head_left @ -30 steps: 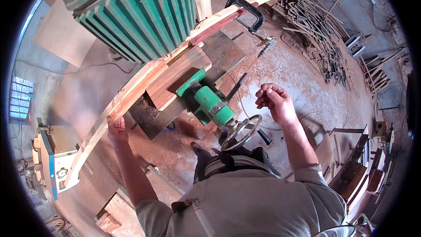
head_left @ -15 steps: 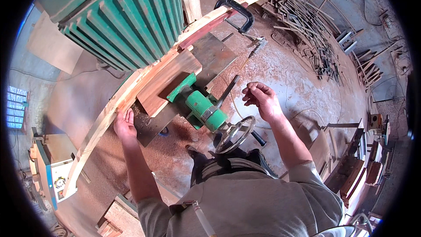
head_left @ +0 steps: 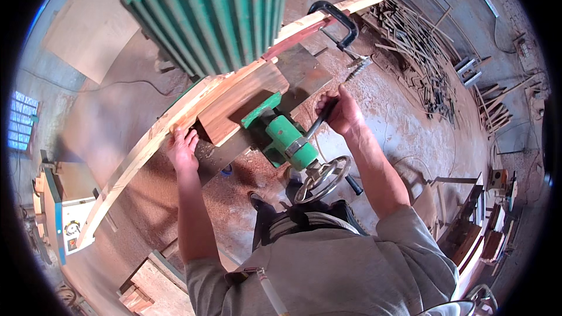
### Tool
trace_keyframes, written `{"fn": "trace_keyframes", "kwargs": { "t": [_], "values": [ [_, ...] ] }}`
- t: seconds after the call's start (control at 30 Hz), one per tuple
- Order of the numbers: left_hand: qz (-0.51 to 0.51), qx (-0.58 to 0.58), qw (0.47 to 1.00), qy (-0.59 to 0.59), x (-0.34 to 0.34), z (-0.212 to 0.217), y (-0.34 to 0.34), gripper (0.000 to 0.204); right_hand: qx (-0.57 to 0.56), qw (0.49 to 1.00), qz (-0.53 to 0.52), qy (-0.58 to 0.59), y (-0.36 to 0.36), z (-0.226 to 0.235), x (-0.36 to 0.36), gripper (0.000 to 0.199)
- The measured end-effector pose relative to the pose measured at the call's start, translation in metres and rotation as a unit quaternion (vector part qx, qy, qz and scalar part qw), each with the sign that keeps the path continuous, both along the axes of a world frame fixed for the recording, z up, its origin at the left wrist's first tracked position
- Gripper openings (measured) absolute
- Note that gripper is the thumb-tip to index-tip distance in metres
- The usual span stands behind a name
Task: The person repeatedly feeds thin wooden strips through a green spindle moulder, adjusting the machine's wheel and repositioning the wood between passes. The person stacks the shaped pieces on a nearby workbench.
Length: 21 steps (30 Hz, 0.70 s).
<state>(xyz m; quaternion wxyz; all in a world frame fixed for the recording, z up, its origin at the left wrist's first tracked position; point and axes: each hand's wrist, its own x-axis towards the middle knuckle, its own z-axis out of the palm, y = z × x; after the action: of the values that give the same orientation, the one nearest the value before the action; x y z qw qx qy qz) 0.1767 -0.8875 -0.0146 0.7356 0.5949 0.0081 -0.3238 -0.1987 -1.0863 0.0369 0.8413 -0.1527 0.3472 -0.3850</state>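
Observation:
A long pale wooden beam [head_left: 173,116] runs from lower left to upper right, passing under a green ribbed machine housing [head_left: 213,17]. My left hand [head_left: 184,147] is at the beam's near edge, its thumb against the wood and its fingers apart. Beside the beam lies a reddish-brown wood block [head_left: 243,102], with the green plate of a screw clamp [head_left: 290,140] at its near side. My right hand [head_left: 342,111] is closed around the clamp's dark lever [head_left: 316,126]. A metal handwheel [head_left: 323,179] sits at the clamp's near end.
A black C-clamp [head_left: 346,26] grips the beam's far part over a red strip. Wood scraps [head_left: 415,58] are heaped at the far right. Boards [head_left: 158,284] lie at lower left, near a machine with a white panel [head_left: 73,228]. Sawdust covers the floor.
My right hand has come down and closed on the clamp's lever, which it was apart from before. The view has shifted, so the machine and beam appear farther right. My left hand stays at the beam.

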Motion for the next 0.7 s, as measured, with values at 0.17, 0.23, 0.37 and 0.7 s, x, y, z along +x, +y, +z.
{"fn": "trace_keyframes", "kwargs": {
  "t": [0.17, 0.23, 0.37, 0.7],
  "values": [
    [0.004, 0.010, 1.000, -0.013, -0.006, 0.002, 0.006, 0.036, -0.572, 0.673, 0.250, 0.397, 0.092, 0.103, 0.099, 0.028],
    [-0.019, -0.001, 0.999, -0.029, -0.013, 0.008, -0.002, 0.035, -0.742, 0.397, 0.338, 0.421, 0.160, 0.093, 0.147, 0.027],
    [-0.016, 0.016, 0.998, -0.061, -0.016, 0.014, -0.003, 0.030, -0.694, 0.499, 0.358, 0.377, 0.161, 0.100, 0.145, 0.032],
    [0.037, 0.080, 0.985, -0.151, -0.011, 0.002, 0.004, 0.028, -0.629, 0.519, -0.154, 0.559, -0.108, 0.372, -0.005, 0.047]
  ]
}}
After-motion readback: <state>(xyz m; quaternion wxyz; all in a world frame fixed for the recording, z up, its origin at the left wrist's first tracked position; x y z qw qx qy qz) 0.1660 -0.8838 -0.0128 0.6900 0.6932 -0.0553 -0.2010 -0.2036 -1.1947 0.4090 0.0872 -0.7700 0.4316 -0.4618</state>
